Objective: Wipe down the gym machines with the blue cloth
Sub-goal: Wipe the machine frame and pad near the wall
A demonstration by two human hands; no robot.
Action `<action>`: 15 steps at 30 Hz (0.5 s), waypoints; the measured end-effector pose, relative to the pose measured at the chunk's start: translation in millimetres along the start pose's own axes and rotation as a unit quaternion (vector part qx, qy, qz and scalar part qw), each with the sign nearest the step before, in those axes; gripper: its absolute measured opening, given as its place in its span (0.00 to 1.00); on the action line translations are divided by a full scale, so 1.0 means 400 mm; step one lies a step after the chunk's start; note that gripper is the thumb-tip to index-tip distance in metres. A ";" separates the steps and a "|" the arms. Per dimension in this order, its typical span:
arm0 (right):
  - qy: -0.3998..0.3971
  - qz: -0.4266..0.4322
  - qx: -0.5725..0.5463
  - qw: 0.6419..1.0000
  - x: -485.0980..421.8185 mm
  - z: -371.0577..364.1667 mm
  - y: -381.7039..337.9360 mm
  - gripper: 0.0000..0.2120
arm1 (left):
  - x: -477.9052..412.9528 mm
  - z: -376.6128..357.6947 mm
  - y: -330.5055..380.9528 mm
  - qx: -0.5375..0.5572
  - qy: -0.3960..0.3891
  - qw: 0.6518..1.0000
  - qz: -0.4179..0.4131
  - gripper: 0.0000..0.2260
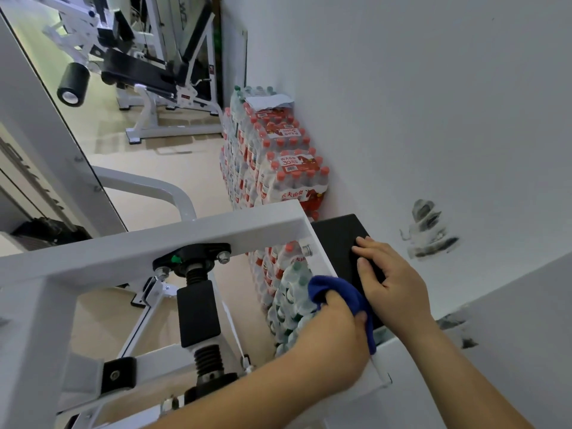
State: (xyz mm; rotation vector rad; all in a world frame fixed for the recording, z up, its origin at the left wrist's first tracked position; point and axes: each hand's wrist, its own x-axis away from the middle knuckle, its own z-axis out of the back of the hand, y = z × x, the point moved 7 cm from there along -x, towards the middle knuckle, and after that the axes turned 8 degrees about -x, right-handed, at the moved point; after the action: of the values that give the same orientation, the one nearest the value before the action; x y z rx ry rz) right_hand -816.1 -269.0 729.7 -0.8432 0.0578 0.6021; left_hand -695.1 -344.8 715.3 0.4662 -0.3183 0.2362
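Observation:
A white steel gym machine frame (185, 239) fills the lower left, with a black rectangular pad (335, 239) at its right end beside the wall. My left hand (334, 329) is closed on a bunched blue cloth (325, 286) and presses it against the frame's edge next to the pad. Lying flat on the pad with fingers spread, my right hand (390, 280) holds nothing. Part of the cloth is hidden under my left hand.
Stacked shrink-wrapped packs of water bottles (278, 168) stand against the white wall (433, 119), directly behind and below the frame. Another white machine with black pads (139, 66) stands at the back left on a beige floor (173, 168). Dark scuff marks (430, 233) stain the wall.

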 end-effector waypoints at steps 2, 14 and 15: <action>-0.005 -0.010 -0.007 1.000 -0.006 0.001 -0.006 0.11 | 0.009 0.024 -0.004 0.187 -0.026 0.979 0.072 0.20; 0.040 -0.043 0.064 0.996 -0.123 -0.101 -0.115 0.09 | -0.026 0.366 -0.177 0.140 0.264 0.951 -0.084 0.10; 0.063 -0.045 0.072 0.994 -0.126 -0.106 -0.114 0.08 | -0.066 0.366 -0.181 0.073 0.256 0.960 -0.091 0.17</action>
State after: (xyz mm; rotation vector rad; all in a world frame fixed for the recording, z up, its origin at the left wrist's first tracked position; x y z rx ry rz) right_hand -826.3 -346.6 746.3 -0.7387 0.1751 0.4536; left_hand -734.1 -481.0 801.0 0.5577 0.2498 0.1933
